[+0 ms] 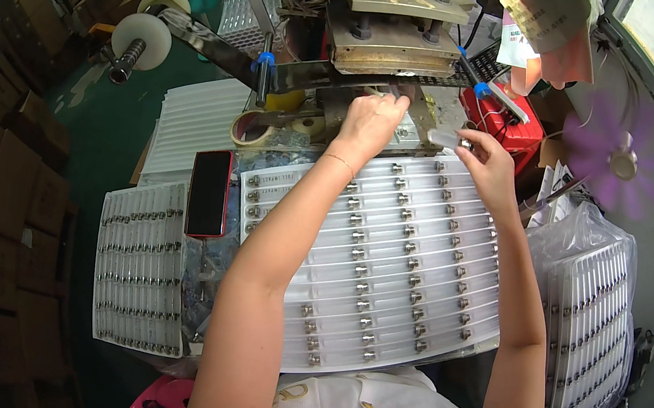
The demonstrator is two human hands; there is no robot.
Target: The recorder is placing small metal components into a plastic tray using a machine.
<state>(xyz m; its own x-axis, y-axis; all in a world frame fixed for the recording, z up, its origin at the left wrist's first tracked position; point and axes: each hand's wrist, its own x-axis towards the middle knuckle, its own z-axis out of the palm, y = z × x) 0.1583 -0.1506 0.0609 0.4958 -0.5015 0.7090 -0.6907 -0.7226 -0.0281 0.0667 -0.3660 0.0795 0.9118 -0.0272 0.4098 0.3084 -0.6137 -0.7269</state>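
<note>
Head view: two hands at the mouth of a press, one small clear tube about to change place.

Pinched between the fingertips of the right hand (pixel 485 161), a short clear tube with a metal cap (pixel 450 140) lies with its long axis roughly level, pointing left toward the press bed (pixel 380 96). The left hand (pixel 371 121) is the nearer one to that bed: it reaches under the press head (pixel 381 36), fingers curled at the fixture; whether it grips anything there I cannot tell. So the tube sits just right of the left hand and a little lower than the fixture. Below both forearms, a white ribbed tray (pixel 380 299) carries rows of like tubes on the counter, and a red phone (pixel 209 191) lies at its left edge.
</note>
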